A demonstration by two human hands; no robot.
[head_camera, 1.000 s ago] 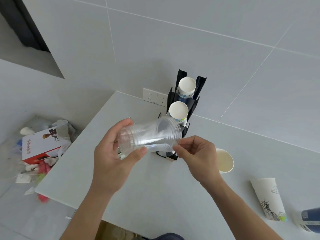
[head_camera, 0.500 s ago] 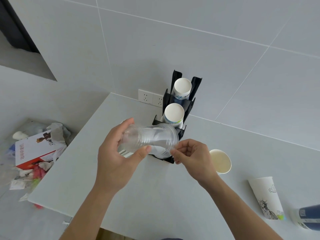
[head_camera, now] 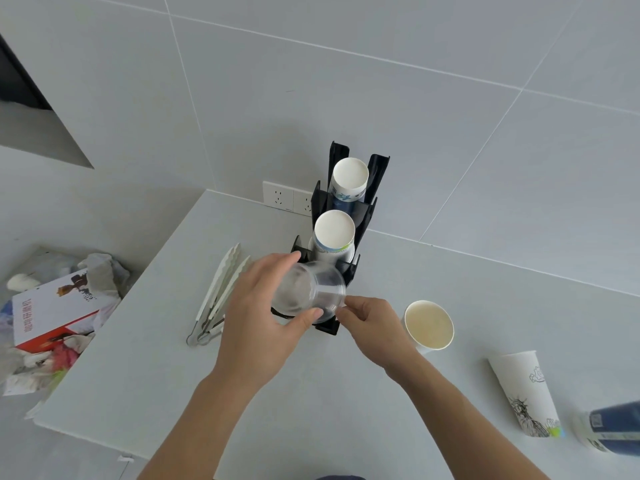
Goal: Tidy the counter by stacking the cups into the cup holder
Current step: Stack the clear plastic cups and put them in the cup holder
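Observation:
A black stepped cup holder [head_camera: 375,174] stands against the wall with paper cups [head_camera: 349,178] in its top slot and more paper cups [head_camera: 334,233] in the middle one. My left hand [head_camera: 256,313] grips a clear plastic cup [head_camera: 310,292] right over the holder's lowest front slot, rim tilted toward the holder. My right hand [head_camera: 372,322] pinches the clear cup's rim from the right. An upright paper cup [head_camera: 428,325] stands just right of my right hand. A white printed cup [head_camera: 526,393] stands upside down farther right.
White tongs [head_camera: 218,296] lie on the counter left of the holder. A dark blue cup [head_camera: 613,431] lies at the right edge. A wall socket [head_camera: 287,199] sits behind the holder. Off the counter's left edge is a bin of rubbish with a red-and-white box [head_camera: 52,313].
Both hands have carried the clear cup down and forward, from lying sideways in front of the holder to tilted over its front slot. The tongs are now uncovered.

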